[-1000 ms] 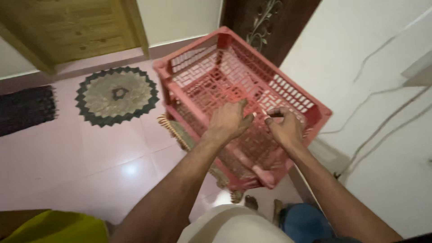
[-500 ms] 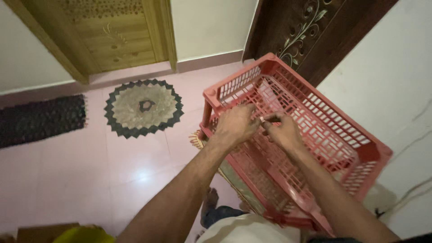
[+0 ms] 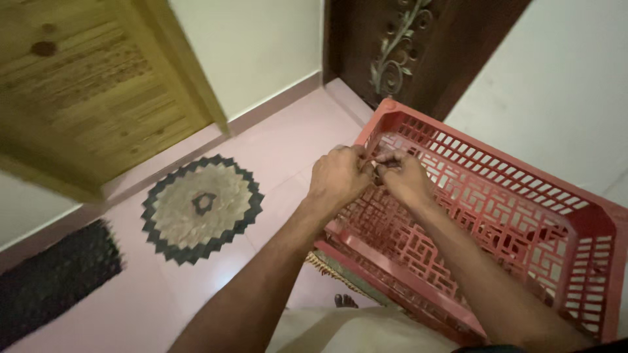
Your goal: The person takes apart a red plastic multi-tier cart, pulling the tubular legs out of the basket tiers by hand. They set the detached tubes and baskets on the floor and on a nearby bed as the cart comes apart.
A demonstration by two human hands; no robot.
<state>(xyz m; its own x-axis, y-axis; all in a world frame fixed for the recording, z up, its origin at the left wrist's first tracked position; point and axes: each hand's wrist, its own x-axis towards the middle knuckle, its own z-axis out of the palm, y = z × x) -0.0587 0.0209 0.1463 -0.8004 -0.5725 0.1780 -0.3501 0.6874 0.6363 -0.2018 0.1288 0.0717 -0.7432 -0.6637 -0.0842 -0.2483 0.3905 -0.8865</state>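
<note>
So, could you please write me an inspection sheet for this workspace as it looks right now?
Surface: glossy pink tiled floor.
Job's things: red lattice plastic crate, tilted; a small item pinched between the hands, too small to identify.
Clutter: round scalloped mat; dark mat; fringed mat edge under the crate.
Grippers: left hand and right hand, fingertips meeting over the crate.
Cables: nothing seen.
Surroundings: light wooden door, dark carved door, white walls.

Left of the hands: round scalloped mat (image 3: 201, 208), dark rug (image 3: 55, 282), pale wooden door (image 3: 85, 85). Beyond them: carved dark door (image 3: 418, 49).
</note>
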